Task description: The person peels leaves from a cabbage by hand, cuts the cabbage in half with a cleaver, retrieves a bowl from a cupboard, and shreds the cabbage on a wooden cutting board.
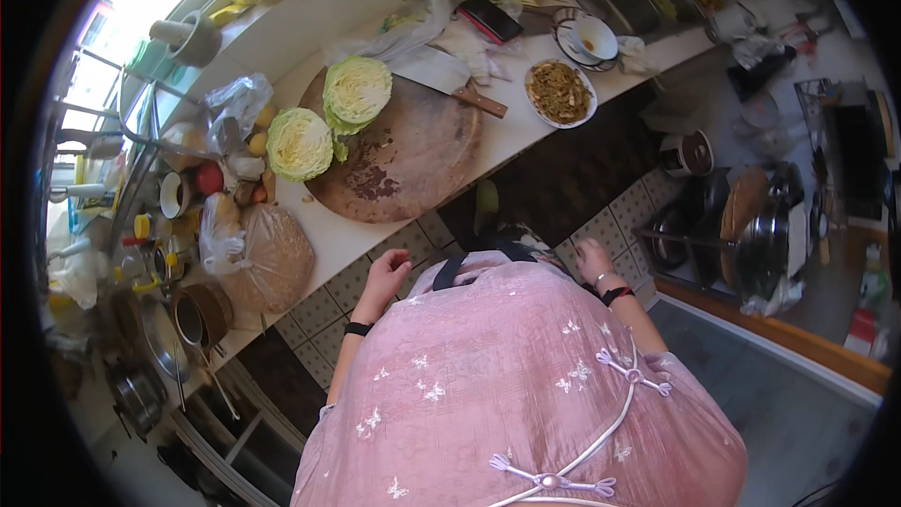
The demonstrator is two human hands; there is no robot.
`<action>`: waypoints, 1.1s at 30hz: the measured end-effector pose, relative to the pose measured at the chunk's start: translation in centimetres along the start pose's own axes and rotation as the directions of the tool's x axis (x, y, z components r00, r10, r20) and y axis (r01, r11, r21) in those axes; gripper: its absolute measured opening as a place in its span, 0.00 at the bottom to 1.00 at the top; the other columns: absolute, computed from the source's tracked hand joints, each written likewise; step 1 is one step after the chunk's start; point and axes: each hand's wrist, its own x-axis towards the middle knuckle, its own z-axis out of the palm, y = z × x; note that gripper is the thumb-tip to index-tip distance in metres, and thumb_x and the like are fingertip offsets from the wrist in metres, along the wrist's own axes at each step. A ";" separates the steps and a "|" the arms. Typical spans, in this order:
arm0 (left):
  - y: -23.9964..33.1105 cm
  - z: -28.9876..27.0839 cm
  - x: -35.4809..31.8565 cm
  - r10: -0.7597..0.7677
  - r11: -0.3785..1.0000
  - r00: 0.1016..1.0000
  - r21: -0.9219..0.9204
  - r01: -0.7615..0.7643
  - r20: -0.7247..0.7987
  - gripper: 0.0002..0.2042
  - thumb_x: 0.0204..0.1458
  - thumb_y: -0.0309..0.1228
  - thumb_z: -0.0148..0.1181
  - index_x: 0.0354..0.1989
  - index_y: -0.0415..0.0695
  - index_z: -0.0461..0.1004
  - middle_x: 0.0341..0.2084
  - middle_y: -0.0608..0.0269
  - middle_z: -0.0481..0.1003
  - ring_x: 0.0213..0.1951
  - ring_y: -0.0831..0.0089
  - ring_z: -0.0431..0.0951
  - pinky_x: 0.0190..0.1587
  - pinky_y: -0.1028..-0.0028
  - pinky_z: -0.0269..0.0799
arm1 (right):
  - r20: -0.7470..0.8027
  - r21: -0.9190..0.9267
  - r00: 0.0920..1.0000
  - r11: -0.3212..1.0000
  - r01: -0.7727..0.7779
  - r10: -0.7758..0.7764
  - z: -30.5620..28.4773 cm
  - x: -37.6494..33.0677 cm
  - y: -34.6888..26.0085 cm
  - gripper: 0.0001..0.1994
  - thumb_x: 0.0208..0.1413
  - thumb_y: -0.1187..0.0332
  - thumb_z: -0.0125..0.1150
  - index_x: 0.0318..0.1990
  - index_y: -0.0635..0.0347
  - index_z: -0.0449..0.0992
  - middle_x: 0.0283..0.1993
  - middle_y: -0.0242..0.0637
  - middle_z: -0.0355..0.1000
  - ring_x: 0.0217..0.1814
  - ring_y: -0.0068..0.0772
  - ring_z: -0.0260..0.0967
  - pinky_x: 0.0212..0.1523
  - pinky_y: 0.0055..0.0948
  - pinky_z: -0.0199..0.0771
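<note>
Currently both hands, left and right, hang loosely curled and empty below the round chopping board.

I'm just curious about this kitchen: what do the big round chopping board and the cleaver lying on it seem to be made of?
The round chopping board looks like thick solid wood: brown, matt, with dark stains and a worn surface. The cleaver seems to have a metal blade, pale grey and dully shiny, and a reddish-brown handle, probably wood. Two cabbage halves lie on the board too.

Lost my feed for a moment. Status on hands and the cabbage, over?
Left hand and right hand both empty, low by the counter edge. Two cabbage halves cut-side up on round board, cleaver beside them. Nothing between.
</note>
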 end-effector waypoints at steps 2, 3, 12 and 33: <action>-5.0 0.3 -0.6 -0.043 0.999 0.998 0.000 0.043 0.056 0.16 0.56 0.28 0.63 0.52 0.35 0.76 0.40 0.58 0.80 0.42 0.72 0.80 0.48 0.72 0.76 | 0.177 -0.141 0.938 0.951 -0.276 0.298 1.9 -6.0 2.8 0.14 0.52 0.68 0.61 0.46 0.58 0.81 0.49 0.51 0.77 0.54 0.54 0.75 0.55 0.44 0.76; -7.7 0.5 -2.4 -0.098 0.995 0.991 -0.019 0.100 0.087 0.15 0.56 0.28 0.62 0.51 0.36 0.76 0.40 0.56 0.81 0.42 0.71 0.80 0.47 0.71 0.76 | 0.348 -0.134 0.857 0.925 -0.356 0.380 1.4 -8.3 3.1 0.20 0.55 0.60 0.61 0.52 0.60 0.78 0.57 0.51 0.74 0.60 0.47 0.72 0.59 0.39 0.71; -3.1 2.2 1.4 -0.172 0.708 0.970 0.707 0.000 0.172 0.14 0.47 0.33 0.60 0.40 0.41 0.84 0.44 0.45 0.81 0.48 0.49 0.81 0.50 0.57 0.76 | 0.293 0.204 0.855 0.846 -0.492 0.427 6.4 -10.7 11.6 0.17 0.54 0.67 0.64 0.50 0.63 0.78 0.50 0.47 0.77 0.50 0.45 0.75 0.51 0.37 0.77; -16.4 15.4 -14.0 -0.434 0.779 0.892 0.445 0.441 -0.125 0.24 0.46 0.40 0.69 0.49 0.36 0.80 0.46 0.44 0.81 0.50 0.52 0.81 0.52 0.62 0.76 | 0.183 0.216 0.944 0.925 -0.312 0.275 7.6 -6.1 29.2 0.14 0.54 0.67 0.68 0.46 0.63 0.82 0.45 0.45 0.81 0.47 0.36 0.79 0.51 0.34 0.78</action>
